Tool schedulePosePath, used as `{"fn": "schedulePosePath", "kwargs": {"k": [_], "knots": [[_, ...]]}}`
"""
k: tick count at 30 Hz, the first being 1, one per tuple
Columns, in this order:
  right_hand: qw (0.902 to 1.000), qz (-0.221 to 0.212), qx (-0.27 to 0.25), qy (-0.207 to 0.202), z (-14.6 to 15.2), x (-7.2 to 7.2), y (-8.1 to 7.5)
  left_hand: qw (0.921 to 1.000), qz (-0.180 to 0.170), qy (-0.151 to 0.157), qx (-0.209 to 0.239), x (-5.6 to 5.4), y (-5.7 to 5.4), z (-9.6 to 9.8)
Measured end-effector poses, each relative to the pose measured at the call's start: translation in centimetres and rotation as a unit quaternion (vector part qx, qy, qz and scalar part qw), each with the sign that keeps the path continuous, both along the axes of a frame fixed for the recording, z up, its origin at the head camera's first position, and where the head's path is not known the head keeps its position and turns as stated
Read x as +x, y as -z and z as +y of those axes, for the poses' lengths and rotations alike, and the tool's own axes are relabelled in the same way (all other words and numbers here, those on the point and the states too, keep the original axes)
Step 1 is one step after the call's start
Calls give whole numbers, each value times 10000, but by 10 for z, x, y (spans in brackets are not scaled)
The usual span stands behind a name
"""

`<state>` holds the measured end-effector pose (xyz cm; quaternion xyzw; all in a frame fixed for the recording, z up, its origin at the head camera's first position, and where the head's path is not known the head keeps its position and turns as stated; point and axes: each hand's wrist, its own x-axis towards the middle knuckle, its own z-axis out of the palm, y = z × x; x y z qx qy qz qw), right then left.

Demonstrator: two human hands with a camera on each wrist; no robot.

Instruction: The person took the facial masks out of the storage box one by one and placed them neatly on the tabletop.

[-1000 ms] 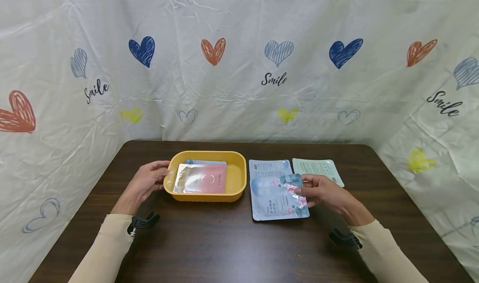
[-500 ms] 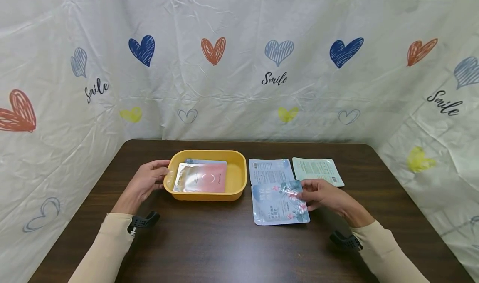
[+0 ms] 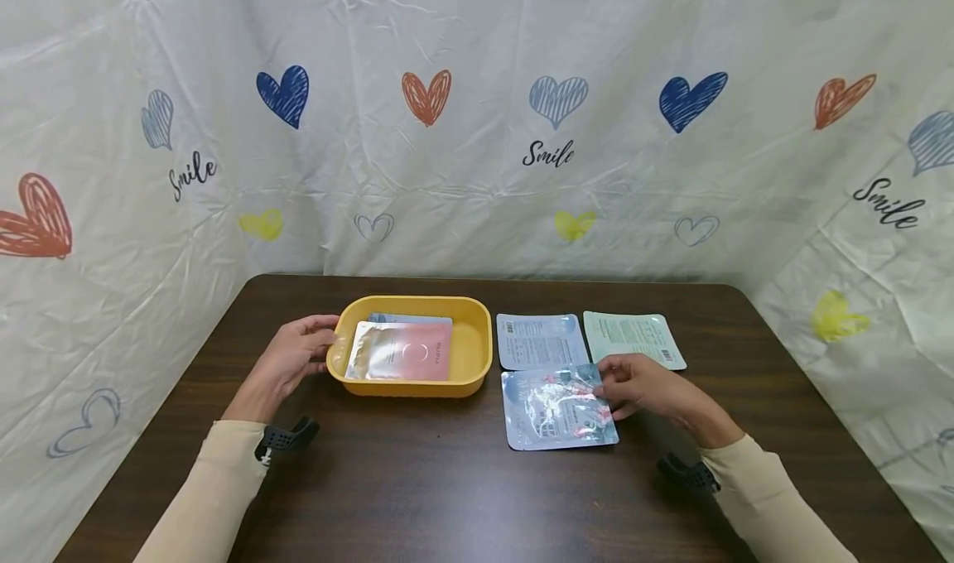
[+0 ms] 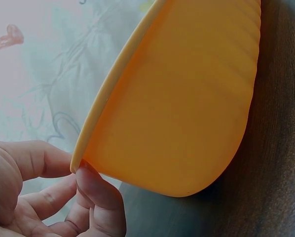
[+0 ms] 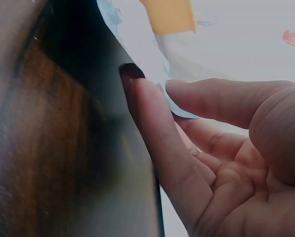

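Note:
A yellow plastic basket (image 3: 477, 339) stands on the left part of the table. My left hand (image 3: 292, 356) pinches its left rim; in the left wrist view, thumb and finger (image 4: 102, 197) meet at the rim's corner. Inside lies a pink face mask packet (image 3: 410, 352), with part of a blue packet (image 3: 410, 319) showing behind it. My right hand (image 3: 644, 389) pinches the right edge of a shiny blue floral face mask packet (image 3: 555, 410). That packet lies low over the table, in front of a pale blue packet (image 3: 540, 339); whether it touches the wood I cannot tell.
Beside the pale blue packet lies a light green packet (image 3: 633, 339), right behind my right hand. The dark wooden table (image 3: 440, 497) has rounded far corners. A white cloth (image 3: 462, 132) printed with hearts hangs around its back and sides.
My right hand has brought the floral packet slightly nearer and lower, off the pale blue packet that it partly covered. My left hand and the basket keep their place.

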<state>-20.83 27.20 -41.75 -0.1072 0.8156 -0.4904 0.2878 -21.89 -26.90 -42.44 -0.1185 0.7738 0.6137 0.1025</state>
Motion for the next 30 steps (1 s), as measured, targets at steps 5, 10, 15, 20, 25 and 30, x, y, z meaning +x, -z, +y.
{"fn": "schedulePosePath", "kwargs": {"k": [5,10,15,20,25,30], "knots": [[9999,62,97,-109,1,-2,-4,10000,3,17,-26,1,-2,0],[9997,25,79,-208,1,-4,-6,10000,23,46,-15,2,-2,0],[9994,55,247,-216,0,-5,-7,10000,41,49,-19,2,-1,0],[9983,304,425,-262,4,-6,-14,10000,34,40,-11,2,-2,1],[9985,338,339,-280,6,-9,-23,10000,52,41,-8,2,-2,1],[9988,308,216,-328,6,-14,-29,10000,68,46,-13,2,-2,0]]}}
